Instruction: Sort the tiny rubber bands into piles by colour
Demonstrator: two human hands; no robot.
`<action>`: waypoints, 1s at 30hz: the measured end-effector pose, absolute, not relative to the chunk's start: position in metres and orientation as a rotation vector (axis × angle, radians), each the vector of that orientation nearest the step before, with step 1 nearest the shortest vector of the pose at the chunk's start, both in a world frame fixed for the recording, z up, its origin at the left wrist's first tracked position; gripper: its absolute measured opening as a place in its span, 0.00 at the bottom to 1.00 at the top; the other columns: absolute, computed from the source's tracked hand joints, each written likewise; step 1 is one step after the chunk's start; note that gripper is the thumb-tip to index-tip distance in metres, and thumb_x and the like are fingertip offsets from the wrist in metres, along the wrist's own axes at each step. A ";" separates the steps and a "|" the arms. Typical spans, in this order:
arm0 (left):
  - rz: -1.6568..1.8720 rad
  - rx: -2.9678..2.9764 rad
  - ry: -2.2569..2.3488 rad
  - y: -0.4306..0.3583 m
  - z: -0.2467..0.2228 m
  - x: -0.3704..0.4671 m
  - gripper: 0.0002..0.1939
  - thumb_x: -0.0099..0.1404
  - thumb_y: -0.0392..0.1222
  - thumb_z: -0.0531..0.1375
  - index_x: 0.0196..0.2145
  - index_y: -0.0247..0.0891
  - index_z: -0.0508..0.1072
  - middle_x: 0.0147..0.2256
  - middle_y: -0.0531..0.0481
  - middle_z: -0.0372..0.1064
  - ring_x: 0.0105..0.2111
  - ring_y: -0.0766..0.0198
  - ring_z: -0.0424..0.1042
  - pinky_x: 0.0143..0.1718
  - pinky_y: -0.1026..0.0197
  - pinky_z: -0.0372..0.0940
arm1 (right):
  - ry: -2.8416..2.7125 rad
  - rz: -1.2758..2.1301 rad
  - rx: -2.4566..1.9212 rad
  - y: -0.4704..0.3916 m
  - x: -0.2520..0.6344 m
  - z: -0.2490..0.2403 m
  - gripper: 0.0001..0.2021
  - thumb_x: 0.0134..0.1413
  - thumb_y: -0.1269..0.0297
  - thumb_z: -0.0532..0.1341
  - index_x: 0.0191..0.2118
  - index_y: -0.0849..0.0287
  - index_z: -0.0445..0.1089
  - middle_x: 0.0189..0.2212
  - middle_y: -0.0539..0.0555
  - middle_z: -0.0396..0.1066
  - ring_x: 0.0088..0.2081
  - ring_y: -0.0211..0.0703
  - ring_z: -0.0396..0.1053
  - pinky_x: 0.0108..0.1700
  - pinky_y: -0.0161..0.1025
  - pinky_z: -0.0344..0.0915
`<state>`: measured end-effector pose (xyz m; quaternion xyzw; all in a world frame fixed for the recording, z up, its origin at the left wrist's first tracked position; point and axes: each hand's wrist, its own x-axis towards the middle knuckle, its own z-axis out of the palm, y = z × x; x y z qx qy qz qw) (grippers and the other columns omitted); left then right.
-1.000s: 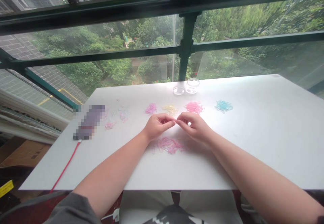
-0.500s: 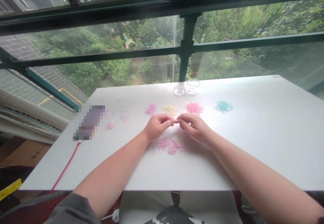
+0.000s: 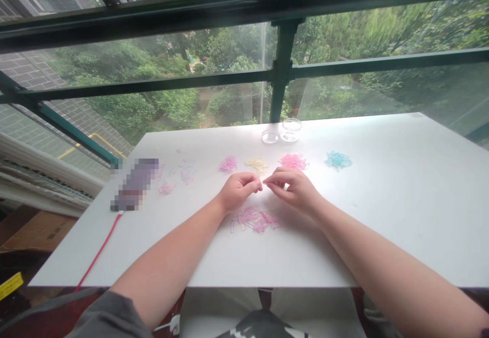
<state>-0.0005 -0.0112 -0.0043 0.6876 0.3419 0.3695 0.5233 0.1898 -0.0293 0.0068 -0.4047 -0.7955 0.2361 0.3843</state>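
Note:
My left hand point(image 3: 240, 191) is closed in a pinch, thumb against the curled fingers, above the table. Facing it, my right hand point(image 3: 292, 189) pinches with thumb and forefinger, its tips just short of the left ones. Whatever lies between the fingers is too small to make out. Below both hands spreads a loose pile of pink, loop-like small rubber bands point(image 3: 255, 219). Just beyond the fingers lie a yellow pile point(image 3: 256, 165), a purple pile point(image 3: 228, 164) and a bright pink pile point(image 3: 293, 161). A blue pile point(image 3: 338, 160) is farther right.
Mixed pale bands point(image 3: 186, 175) are scattered on the left of the white table point(image 3: 401, 215). A blurred-out dark device point(image 3: 135, 185) with a red cable point(image 3: 100, 250) lies beside them. A clear jar point(image 3: 291, 130) and its round lid point(image 3: 270, 137) stand at the back edge, near the window.
My fingertips, which met over something small and pinkish, are now slightly apart. My right fingers have shifted and straightened a little; the left hand has hardly moved.

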 end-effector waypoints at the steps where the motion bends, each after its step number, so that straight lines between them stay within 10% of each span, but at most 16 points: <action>1: 0.877 1.650 0.824 -0.011 -0.004 0.000 0.10 0.60 0.40 0.56 0.24 0.33 0.70 0.24 0.51 0.66 0.27 0.69 0.63 0.33 0.65 0.59 | -2.016 0.596 -1.024 -0.029 0.190 0.007 0.09 0.48 0.74 0.57 0.31 0.58 0.74 0.24 0.50 0.66 0.25 0.34 0.63 0.29 0.33 0.60; 30: 0.940 1.695 1.010 -0.010 -0.002 0.002 0.07 0.53 0.38 0.59 0.21 0.33 0.71 0.19 0.55 0.62 0.21 0.72 0.56 0.23 0.67 0.52 | -2.050 0.636 -0.985 -0.030 0.190 0.008 0.08 0.50 0.75 0.56 0.29 0.58 0.72 0.26 0.51 0.67 0.28 0.37 0.65 0.32 0.35 0.61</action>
